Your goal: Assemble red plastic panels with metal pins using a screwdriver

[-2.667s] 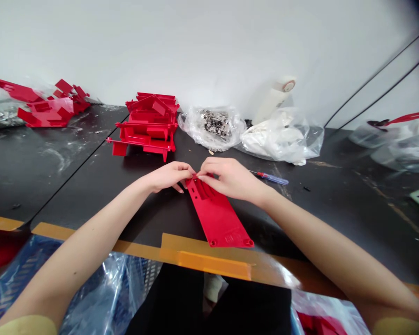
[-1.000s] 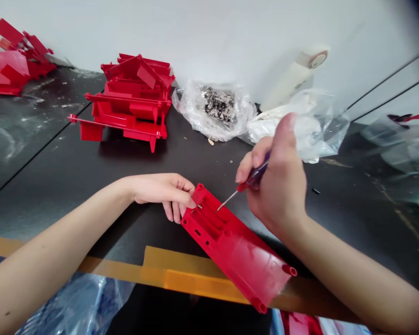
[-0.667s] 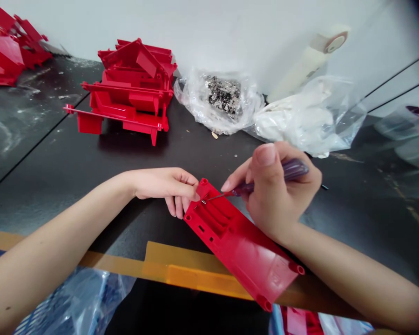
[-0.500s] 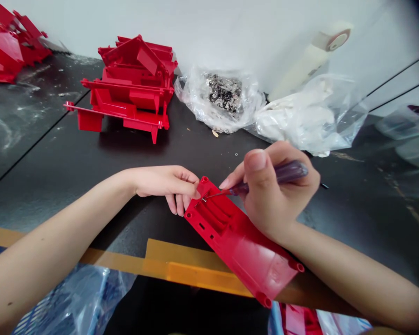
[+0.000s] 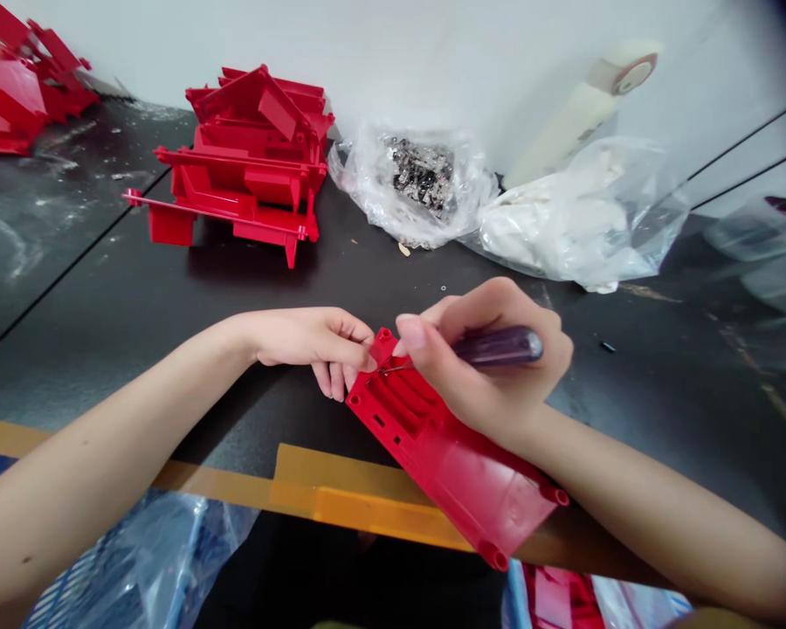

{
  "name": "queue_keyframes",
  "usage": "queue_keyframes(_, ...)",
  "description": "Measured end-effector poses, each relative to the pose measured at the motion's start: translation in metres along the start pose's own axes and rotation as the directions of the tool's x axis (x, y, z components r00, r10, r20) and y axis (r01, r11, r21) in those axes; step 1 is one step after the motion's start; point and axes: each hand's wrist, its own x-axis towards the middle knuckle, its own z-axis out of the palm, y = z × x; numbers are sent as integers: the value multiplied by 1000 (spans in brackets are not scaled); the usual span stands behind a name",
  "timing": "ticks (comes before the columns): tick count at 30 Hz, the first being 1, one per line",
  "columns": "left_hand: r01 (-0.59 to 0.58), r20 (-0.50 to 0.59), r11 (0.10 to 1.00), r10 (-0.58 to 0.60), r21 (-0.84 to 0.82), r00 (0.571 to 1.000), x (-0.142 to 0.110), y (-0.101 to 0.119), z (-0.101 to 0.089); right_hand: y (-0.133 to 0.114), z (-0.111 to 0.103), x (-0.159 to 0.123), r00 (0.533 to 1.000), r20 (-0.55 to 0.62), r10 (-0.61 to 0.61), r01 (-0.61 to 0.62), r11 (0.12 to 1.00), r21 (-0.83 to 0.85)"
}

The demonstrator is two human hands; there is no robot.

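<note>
Far left, a loose heap of red moulded plastic parts [image 5: 13, 114] lay at the back of the black table [image 5: 72, 262], out of reach of both hands. Next along stood a stack of similar red plastic parts [image 5: 255, 157], also untouched. The left hand [image 5: 314, 345] was curled, its fingers pinching the upper corner of a red plastic panel [image 5: 451, 463], which lay slantwise on the table with its ribbed end near the hands and its pegged end jutting over the amber tape [image 5: 367, 507] along the table edge. Behind it sat a clear bag of metal scrap [image 5: 419, 175]. The right hand [image 5: 485, 367] was closed around the purple handle of a small screwdriver [image 5: 498, 346], its thin shaft reaching to a recess at the panel's ribbed end. Whatever the tip met there was too small to tell, as was any change it had made. Farther right lay a clear bag of white material [image 5: 563, 236], with a white roll [image 5: 582, 114] against the wall behind it. Progress as judged: one panel was in hand, worked only at its ribbed end; its far end and the stacked parts had no tool on them.
</note>
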Motion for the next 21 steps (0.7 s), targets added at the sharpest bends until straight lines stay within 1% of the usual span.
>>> queue_keyframes(3, -2, 1, 1000, 2, 10, 1000, 0, -1, 0, -2, 0, 1, 998, -39, 42, -43, 999, -5)
queue_keyframes(6, 14, 1, 1000, -14, 24, 1000, 0, -1, -1, -3, 0, 4, 988, -110, 107, -97, 991, 93)
queue_keyframes(8, 32, 0, 999, -32, 28, 999, 0, 0, 0, -4, 0, 6, 982, -121, 143, -126, 982, 137)
queue_keyframes(10, 45, 0, 998, -45, 32, 999, -1, 2, 0, -4, 0, 8, 987, -103, 121, -104, 983, 152)
queue_keyframes(13, 47, 5, 998, -48, 39, 999, -1, 2, 0, -3, 1, 8, 994, -98, 44, -25, 982, 189)
queue_keyframes(15, 35, 13, 998, -36, 44, 999, -2, 2, -1, -2, 1, 6, 996, -79, 47, -32, 984, 173)
queue_keyframes(18, 14, 28, 999, -15, 51, 999, -1, 1, -2, 1, 0, 3, 997, -41, 60, -55, 993, 102)
queue_keyframes(21, 7, 43, 999, -9, 44, 999, 0, 0, -2, 4, 1, 2, 998, -62, -28, 34, 994, 105)
